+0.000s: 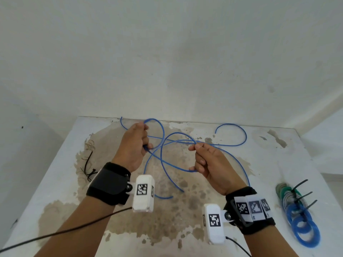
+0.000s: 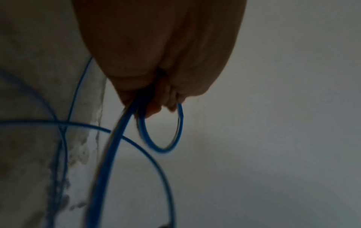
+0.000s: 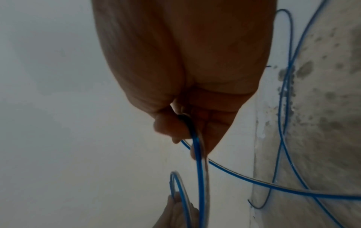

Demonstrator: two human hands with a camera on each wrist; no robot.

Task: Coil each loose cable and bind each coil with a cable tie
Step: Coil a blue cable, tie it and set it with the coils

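Coiling has just begun: left hand [image 1: 133, 143] grips a small first loop of blue cable [image 1: 163, 164], right hand [image 1: 207, 162] at three o'clock pinches the next length, ready to feed it across.

One loose blue cable [image 1: 231, 136] sprawls across the middle of the head view, held by two hands, the left [image 1: 134, 145] and the right [image 1: 209, 164]. At lower right sit bound coils [image 1: 300, 217]: two blue ones show plainly, with green and grey ones behind whose number I cannot tell, and three black tie tails stick out. Spare black ties [image 1: 88, 168] lie at middle left, too tangled to count.
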